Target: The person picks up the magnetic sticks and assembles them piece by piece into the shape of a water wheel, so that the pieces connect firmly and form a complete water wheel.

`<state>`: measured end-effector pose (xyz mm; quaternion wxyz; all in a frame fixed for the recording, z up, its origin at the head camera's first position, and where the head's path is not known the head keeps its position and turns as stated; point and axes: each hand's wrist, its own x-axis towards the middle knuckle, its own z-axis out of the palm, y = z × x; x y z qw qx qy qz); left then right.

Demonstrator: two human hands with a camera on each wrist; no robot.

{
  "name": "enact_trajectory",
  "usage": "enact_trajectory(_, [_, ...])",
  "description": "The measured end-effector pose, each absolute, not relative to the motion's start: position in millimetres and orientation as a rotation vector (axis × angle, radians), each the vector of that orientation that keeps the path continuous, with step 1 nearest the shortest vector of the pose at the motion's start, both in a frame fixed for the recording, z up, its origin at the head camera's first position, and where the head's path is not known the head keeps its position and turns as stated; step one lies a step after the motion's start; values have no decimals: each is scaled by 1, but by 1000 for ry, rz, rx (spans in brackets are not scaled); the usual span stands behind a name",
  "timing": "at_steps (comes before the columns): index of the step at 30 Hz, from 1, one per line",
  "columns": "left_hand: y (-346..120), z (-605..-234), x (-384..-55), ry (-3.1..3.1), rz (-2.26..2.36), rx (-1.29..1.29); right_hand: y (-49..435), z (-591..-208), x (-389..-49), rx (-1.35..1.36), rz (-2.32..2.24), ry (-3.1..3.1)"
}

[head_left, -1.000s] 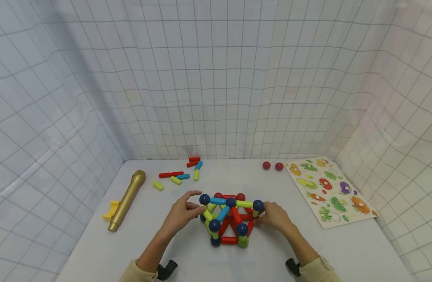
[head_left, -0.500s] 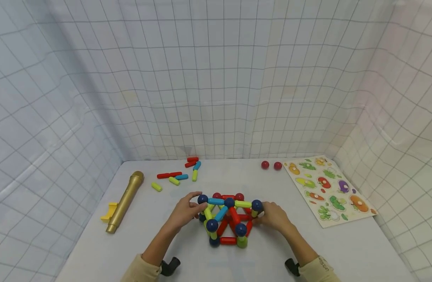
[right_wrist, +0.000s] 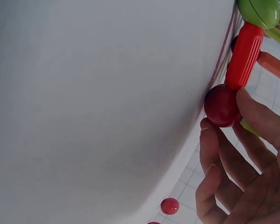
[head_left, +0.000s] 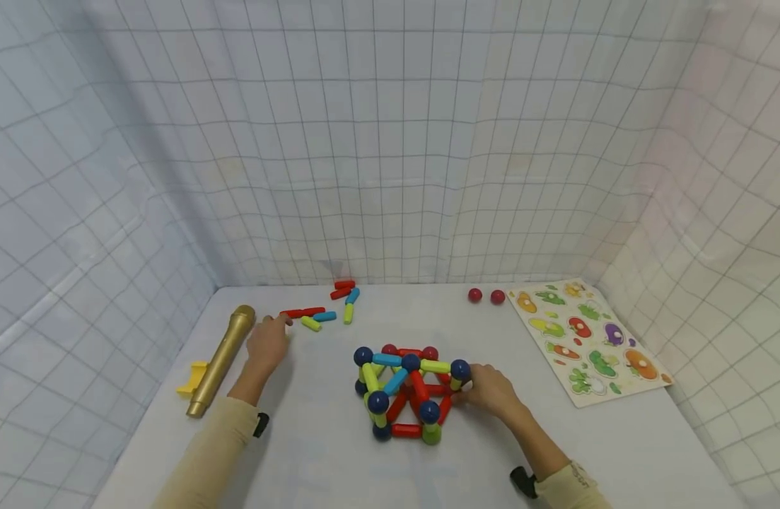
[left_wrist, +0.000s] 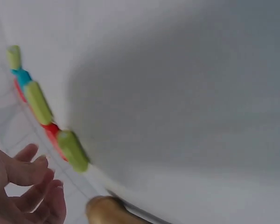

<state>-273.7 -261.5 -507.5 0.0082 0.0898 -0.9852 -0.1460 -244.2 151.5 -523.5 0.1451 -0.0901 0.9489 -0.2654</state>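
Observation:
A ball-and-rod structure [head_left: 418, 385] of blue, green and red pieces, seemingly a magnetic building set, stands in the middle of the table. At its right side my right hand [head_left: 488, 390] holds a lower corner. In the right wrist view, thumb and fingers close around a red ball [right_wrist: 222, 106] joined to a red rod [right_wrist: 245, 56]. My left hand [head_left: 267, 344] is over the left of the table, close to loose rods. Its fingers [left_wrist: 32, 172] are loosely bent with nothing between them. A short green rod [left_wrist: 73, 150] lies just beyond them, hidden under the hand in the head view.
More loose rods [head_left: 324, 316] in red, blue and green lie at the back left. A gold microphone-shaped tube [head_left: 220, 362] leans over a yellow piece [head_left: 192, 380] at the left. Two red balls [head_left: 475, 295] sit at the back, near a vegetable picture board [head_left: 593, 346] on the right.
My left hand has left the structure's left side and moved left and away from me to the loose rods. My right hand stays at the structure's right corner.

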Motion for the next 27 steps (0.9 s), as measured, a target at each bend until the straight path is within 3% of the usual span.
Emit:
enact_trajectory(5, [-294,-525,-280,-3190,-163,143,149,-524,-241,-277,-772,2720])
enact_trajectory(11, [-287,-523,-274,-3139,-262,134,148,-524,-242,-293,-773,2735])
enact_trajectory(19, [-200,-459,-222,-2824,-1103,-69,151,-523,-244,-271,-765,2734])
enact_trajectory(27, [-135,-447,-168,-2768,-1195,-604,152,-522,-245,-275,-739,2750])
